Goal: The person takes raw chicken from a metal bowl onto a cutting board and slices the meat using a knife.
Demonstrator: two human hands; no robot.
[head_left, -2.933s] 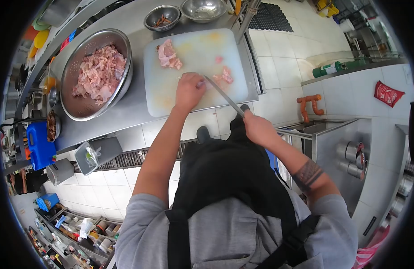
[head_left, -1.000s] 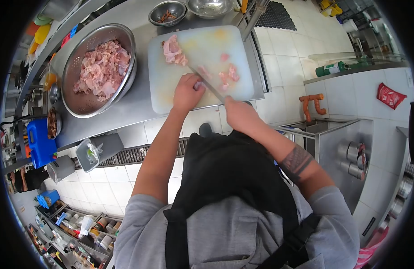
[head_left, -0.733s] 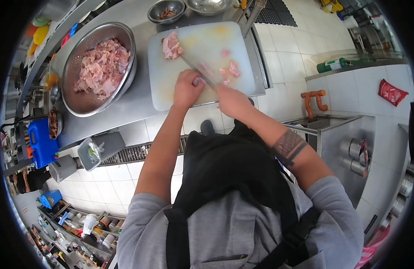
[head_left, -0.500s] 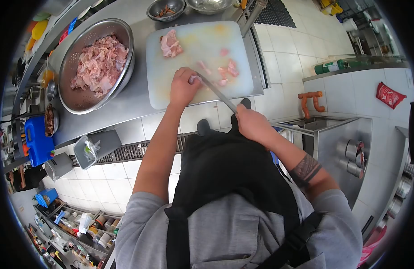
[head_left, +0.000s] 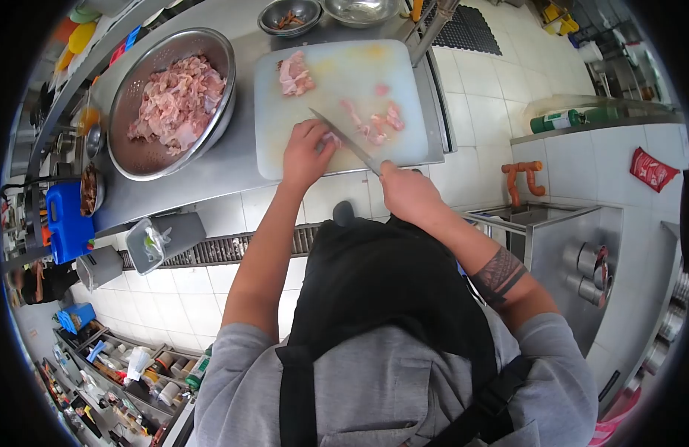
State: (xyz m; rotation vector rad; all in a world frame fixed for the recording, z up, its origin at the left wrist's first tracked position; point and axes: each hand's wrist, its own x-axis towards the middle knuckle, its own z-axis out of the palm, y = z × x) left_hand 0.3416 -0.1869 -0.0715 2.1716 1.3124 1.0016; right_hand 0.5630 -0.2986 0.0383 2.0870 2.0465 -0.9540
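My right hand (head_left: 408, 191) grips the handle of a long knife (head_left: 349, 144), whose blade slants up and left over the near part of a white cutting board (head_left: 285, 145). My left hand (head_left: 308, 155) is closed on a small piece of raw chicken (head_left: 332, 139) beside the blade; only part of the piece shows. Several cut bits of chicken (head_left: 374, 132) lie to the right on the board. One larger piece of raw chicken (head_left: 295, 74) rests near its far left corner.
A steel colander (head_left: 223, 112) piled with raw chicken (head_left: 179, 100) stands left of the board. Metal bowls (head_left: 288, 16) sit behind it. Below the counter's front edge are a grey bin (head_left: 173, 237) and a blue jug (head_left: 67, 223). A person (head_left: 46, 281) is at far left.
The knife has moved left with my right hand, and its tip now reaches farther past my left fingers. The whole view has shifted slightly.
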